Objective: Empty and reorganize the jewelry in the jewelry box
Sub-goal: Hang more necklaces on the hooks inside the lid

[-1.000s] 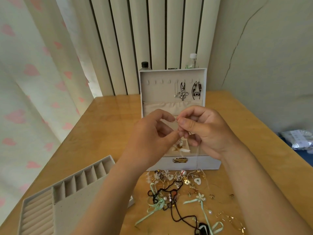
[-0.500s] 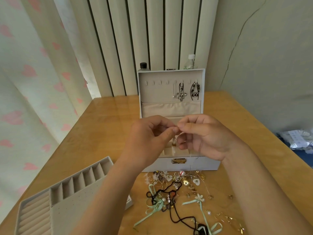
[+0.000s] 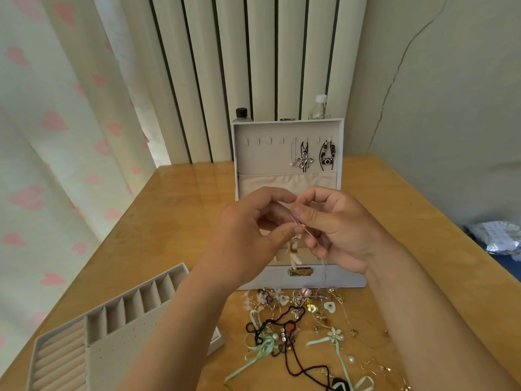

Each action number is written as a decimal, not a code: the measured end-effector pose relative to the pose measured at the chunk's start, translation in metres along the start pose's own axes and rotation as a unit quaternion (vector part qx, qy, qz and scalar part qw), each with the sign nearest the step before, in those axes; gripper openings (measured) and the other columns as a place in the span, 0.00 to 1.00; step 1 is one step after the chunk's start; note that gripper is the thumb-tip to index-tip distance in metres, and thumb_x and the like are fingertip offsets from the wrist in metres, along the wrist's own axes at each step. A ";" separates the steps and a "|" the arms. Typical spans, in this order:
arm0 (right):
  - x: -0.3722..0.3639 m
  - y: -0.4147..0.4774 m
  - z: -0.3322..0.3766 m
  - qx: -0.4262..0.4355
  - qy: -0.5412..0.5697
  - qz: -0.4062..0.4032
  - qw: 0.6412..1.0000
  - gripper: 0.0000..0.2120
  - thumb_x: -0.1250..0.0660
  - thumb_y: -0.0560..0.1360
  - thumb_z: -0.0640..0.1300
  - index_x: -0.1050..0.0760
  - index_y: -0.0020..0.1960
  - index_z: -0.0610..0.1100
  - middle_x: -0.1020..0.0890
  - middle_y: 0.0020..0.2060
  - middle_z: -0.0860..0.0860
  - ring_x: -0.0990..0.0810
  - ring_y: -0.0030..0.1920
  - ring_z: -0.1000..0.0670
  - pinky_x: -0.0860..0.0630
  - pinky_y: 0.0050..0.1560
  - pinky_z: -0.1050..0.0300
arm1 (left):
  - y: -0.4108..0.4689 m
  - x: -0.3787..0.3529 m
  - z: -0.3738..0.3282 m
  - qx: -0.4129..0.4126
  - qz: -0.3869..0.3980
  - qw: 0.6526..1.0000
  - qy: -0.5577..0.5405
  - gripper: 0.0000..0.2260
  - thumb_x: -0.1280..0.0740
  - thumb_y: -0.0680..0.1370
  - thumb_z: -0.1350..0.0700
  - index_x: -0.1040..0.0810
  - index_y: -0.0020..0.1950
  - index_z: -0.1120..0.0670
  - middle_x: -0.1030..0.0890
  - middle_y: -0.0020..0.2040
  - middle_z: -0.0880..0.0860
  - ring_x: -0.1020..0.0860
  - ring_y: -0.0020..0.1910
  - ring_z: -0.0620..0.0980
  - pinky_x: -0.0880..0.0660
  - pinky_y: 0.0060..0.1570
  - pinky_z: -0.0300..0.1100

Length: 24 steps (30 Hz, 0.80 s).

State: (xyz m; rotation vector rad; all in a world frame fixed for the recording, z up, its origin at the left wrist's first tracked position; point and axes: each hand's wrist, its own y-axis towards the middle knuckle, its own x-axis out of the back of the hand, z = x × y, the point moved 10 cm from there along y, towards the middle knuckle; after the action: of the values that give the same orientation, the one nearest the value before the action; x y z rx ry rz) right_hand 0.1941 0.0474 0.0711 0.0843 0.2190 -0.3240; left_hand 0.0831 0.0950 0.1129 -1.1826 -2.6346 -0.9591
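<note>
Over the open pale-grey jewelry box (image 3: 265, 159) on the wooden table (image 3: 174, 221), we pinch a thin pale chain with a white pendant (image 3: 295, 251) between our left hand (image 3: 251, 230) and right hand (image 3: 341, 230), each grip closed on it; loose mixed jewelry (image 3: 296, 309) lies just before the box.

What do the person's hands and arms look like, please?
The left hand and the right hand are bare: no gloves, rings, watch or bracelets show. Both forearms are bare down to the frame's edge, with no sleeve in view. Visible nails look short and unpainted.
</note>
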 end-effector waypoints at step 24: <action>-0.009 -0.008 -0.012 -0.122 0.057 0.043 0.990 0.13 0.33 0.74 0.49 0.19 0.46 0.39 0.20 0.40 0.43 0.28 0.27 0.52 0.37 0.20 0.65 | -0.004 0.015 -0.014 -0.118 -0.121 0.973 0.160 0.02 0.25 0.75 0.58 0.16 0.45 0.55 0.18 0.38 0.48 0.22 0.37 0.43 0.27 0.36 0.33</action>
State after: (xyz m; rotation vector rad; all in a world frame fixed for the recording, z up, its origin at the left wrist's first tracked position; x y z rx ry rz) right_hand 0.1810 0.0435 0.0609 -0.1293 0.3649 -0.2046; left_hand 0.0674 0.0941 0.1270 -0.6749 -2.4885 -1.4048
